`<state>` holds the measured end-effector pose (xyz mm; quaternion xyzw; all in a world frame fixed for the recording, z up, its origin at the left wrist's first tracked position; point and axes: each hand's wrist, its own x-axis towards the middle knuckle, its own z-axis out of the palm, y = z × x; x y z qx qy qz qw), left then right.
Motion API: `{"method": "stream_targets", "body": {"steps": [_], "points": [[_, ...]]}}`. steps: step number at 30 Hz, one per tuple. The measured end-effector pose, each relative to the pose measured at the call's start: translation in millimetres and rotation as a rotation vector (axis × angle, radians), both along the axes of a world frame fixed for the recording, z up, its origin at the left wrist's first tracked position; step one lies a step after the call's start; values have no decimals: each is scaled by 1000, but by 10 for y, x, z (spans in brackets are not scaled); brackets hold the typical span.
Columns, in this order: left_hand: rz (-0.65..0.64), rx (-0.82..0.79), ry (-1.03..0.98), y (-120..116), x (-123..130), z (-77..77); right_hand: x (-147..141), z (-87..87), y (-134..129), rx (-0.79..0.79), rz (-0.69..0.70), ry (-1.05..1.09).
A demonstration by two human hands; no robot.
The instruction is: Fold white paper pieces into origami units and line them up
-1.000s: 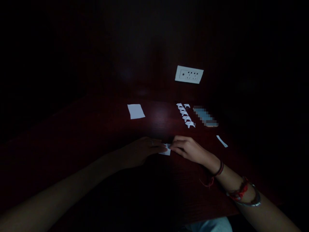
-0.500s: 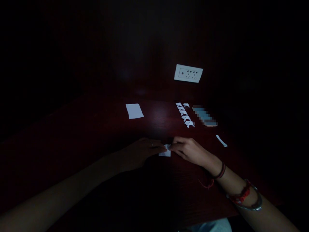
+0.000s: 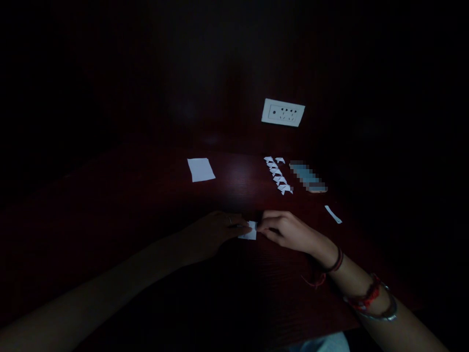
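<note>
A small white piece of paper lies on the dark red table between my hands. My left hand comes in from the left in shadow, a ring on one finger, and its fingertips hold the paper down from above. Its thumb is hard to see in the dark. My right hand has thumb and fingers pinched together at the paper's right edge. Beyond my right hand, several folded white paper pieces form a row. One more folded piece sits beside the row's far end.
A square white sheet of paper lies at the back left of the table. A phone with a blurred-out screen is right of the folded row. Nearer lies a narrow paper strip. A white socket plate is on the wall behind.
My right fingertips have shifted from over the paper's upper right part to its right edge, showing more of it. The whole view has slid slightly left.
</note>
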<state>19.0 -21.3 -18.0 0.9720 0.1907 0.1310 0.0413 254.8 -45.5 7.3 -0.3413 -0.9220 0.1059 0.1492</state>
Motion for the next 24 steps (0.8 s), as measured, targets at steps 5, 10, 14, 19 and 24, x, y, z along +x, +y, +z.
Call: {"method": "stream_targets", "body": {"steps": [5, 10, 14, 19, 24], "points": [[-4, -1, 8, -17, -7, 21, 25, 10, 15, 8, -5, 59], [-11, 22, 18, 23, -10, -39, 28, -4, 11, 18, -5, -3], [-15, 27, 11, 37, -4, -51, 24, -12, 4, 37, -6, -78], [-14, 6, -1, 12, 10, -14, -1, 28, -9, 60, 1, -139], [-15, 13, 10, 21, -6, -41, 3, 55, -18, 96, -5, -178]]}}
